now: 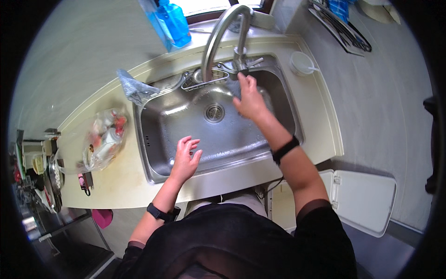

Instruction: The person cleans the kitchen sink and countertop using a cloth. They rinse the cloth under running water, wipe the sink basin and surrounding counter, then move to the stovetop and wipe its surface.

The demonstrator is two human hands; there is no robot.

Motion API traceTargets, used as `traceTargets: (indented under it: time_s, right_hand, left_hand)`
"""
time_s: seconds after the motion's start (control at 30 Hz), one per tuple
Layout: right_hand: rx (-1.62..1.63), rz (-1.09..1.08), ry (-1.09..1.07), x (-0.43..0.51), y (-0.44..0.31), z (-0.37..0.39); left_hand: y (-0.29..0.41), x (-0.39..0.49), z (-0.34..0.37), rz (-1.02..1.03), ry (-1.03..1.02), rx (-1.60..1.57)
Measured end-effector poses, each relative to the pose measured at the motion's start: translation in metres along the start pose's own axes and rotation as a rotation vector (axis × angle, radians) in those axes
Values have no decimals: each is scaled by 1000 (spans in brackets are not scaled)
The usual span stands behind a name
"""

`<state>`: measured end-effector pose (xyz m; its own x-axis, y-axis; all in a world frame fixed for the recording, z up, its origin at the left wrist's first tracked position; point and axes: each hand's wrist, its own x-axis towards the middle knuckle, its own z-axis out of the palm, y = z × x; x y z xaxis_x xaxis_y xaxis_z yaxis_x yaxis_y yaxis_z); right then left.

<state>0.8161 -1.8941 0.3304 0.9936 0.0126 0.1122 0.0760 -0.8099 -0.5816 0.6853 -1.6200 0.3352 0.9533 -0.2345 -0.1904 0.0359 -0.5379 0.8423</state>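
My right hand reaches over the right side of the stainless steel sink, its fingertips just below the base of the arched metal faucet. A greyish, blurred thing, perhaps a cloth, shows beside its fingers; I cannot tell whether the hand grips it. My left hand hovers above the sink's near left part, fingers apart and curled, holding nothing. Between the hands lies the round drain strainer. A wire basket hangs at the sink's back edge, below the spout.
On the left counter rest a clear plastic bag of bottles and a crumpled silvery sheet. A blue bottle stands at the back. A white tub sits right of the sink. Below, a white cabinet door hangs open.
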Motion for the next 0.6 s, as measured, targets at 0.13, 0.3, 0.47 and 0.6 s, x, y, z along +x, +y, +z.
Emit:
traceTargets:
  time_s: [0.13,0.3,0.47,0.6]
  right_hand:
    - [-401,174,-115,77,30,-29]
    - [-611,262,-398,82,2,-28]
    - [84,-17,55,44,-4,28]
    - [591,26,92,1,-90,73]
  left_hand:
    - [10,30,1,-10,-5,-152]
    - [6,74,12,-164,-9,-328]
    - [49,118,18,-503,100,-969]
    - [10,165,26,-326,-93,-1598]
